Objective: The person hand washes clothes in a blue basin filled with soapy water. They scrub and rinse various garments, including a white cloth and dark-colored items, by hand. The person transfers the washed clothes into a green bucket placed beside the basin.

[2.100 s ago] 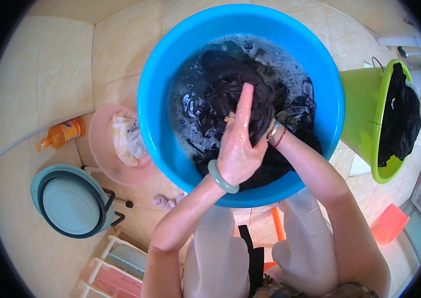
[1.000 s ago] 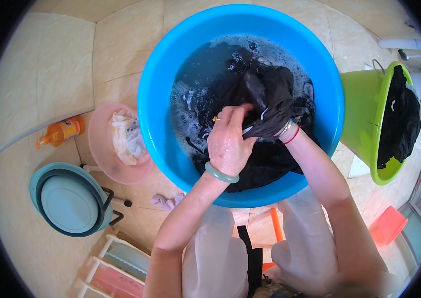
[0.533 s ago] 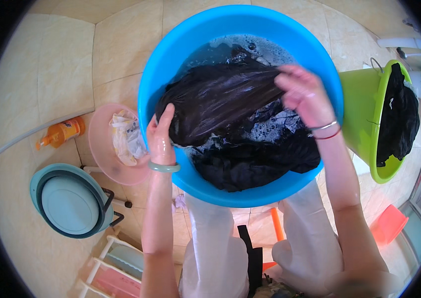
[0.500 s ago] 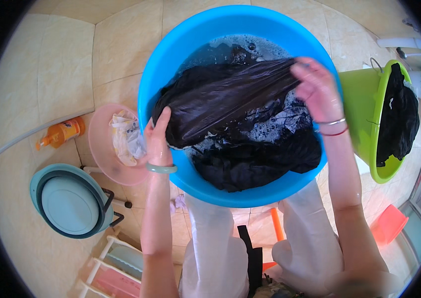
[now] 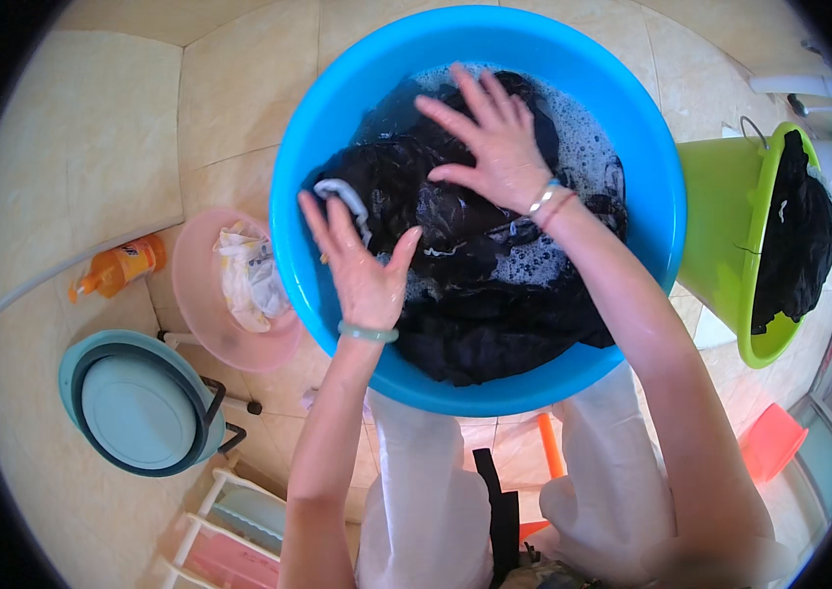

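1. Left hand (image 5: pixel 365 280): its fingers were spread, the thumb well apart, with no cloth visibly gripped; a white trim (image 5: pixel 353 201) on the upper black cloth (image 5: pixel 396 162) lay just beside the fingertips, though contact could not be told

2. Right hand (image 5: pixel 504 152): likewise splayed, back upward, fingertips directed away from the person and leftward; the cloth lay beneath fingers and palm, and whether they pressed on it could not be told

3. Principal relation: the upper black cloth lay crumpled in the blue tub (image 5: pixel 656 206), its longer spread apparently running obliquely from the left fingertips to beneath the right fingers and beyond; neither hand was clearly nearer, the left being beside the trimmed end, the right above the far part

4. Surface: the folds looked wet; suds (image 5: pixel 583 137) lay to the right of the right fingers, and near-side black cloth (image 5: pixel 494 339), possibly of the same piece, lay behind both sets of fingers, toward the person

5. Room: left of the left fingers, outside the tub, was a pink basin (image 5: pixel 202 294) holding pale cloth (image 5: pixel 244 280), with an orange pump bottle (image 5: pixel 124 265) farther left; well right of the right fingers was a lime-green bucket (image 5: pixel 720 206) containing dark cloth (image 5: pixel 801 236)
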`<state>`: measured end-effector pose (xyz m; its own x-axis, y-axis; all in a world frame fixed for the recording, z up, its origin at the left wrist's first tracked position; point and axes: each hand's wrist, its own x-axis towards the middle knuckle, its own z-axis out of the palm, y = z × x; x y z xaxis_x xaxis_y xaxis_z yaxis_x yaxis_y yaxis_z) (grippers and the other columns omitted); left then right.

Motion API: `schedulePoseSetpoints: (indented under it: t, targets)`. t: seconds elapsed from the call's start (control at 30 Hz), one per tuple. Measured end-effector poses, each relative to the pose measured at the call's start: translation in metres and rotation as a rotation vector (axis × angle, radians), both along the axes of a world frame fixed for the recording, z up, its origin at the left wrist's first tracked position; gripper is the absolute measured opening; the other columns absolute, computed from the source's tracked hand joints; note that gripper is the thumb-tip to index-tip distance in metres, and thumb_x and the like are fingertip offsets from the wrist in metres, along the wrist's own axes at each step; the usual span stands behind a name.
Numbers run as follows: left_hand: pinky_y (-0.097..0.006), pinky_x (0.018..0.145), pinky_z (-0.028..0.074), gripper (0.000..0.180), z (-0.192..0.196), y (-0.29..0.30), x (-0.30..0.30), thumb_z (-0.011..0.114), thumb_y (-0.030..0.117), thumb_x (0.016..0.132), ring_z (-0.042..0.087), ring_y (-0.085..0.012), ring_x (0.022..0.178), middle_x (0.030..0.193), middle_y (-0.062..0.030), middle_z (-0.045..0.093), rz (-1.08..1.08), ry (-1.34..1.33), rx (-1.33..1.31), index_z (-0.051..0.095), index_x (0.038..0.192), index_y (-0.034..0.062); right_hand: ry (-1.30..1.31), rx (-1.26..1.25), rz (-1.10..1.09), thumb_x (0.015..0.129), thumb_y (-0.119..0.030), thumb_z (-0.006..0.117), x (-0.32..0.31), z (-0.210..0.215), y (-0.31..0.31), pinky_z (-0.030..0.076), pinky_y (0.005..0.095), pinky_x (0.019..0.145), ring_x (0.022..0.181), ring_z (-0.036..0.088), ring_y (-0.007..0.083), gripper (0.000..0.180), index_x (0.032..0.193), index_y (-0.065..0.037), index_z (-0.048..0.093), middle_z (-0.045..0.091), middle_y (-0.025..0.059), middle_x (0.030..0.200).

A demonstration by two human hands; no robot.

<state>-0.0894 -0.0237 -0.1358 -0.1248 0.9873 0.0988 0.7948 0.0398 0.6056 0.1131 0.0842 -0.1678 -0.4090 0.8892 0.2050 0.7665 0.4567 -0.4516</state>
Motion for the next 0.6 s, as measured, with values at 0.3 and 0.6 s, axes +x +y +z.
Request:
schedulePoseSetpoints:
  t: [0.3, 0.6]
  targets:
    - [-0.049, 0.112, 0.035, 0.072, -0.083, 0.048, -0.001, 0.068, 0.000, 0.081, 0.036, -0.0483, 0.136, 0.153, -0.0286, 0.028, -0.076, -0.043, -0.270, 0.041, 0.147, 0.0103, -0.353, -0.200, 0.124, 0.085, -0.024, 0.070, -0.045, -0.077, -0.015, 0.038, 0.0626, 0.106, 0.131, 0.040, 0.0419, 0.058, 0.139, -0.020, 0.051, 0.037, 0.0110, 0.150]
    - [-0.049, 0.108, 0.040, 0.067, -0.050, 0.039, 0.010, 0.060, 0.034, 0.098, 0.042, -0.0267, 0.136, 0.147, -0.0085, 0.045, 0.376, -1.619, -0.248, 0.028, 0.156, 0.0234, 0.197, -0.260, -0.150, 0.085, -0.033, 0.072, -0.064, -0.018, -0.001, 0.054, 0.0465, 0.077, 0.089, 0.065, 0.0372, 0.035, 0.111, -0.011, 0.063, 0.061, 0.0164, 0.099]
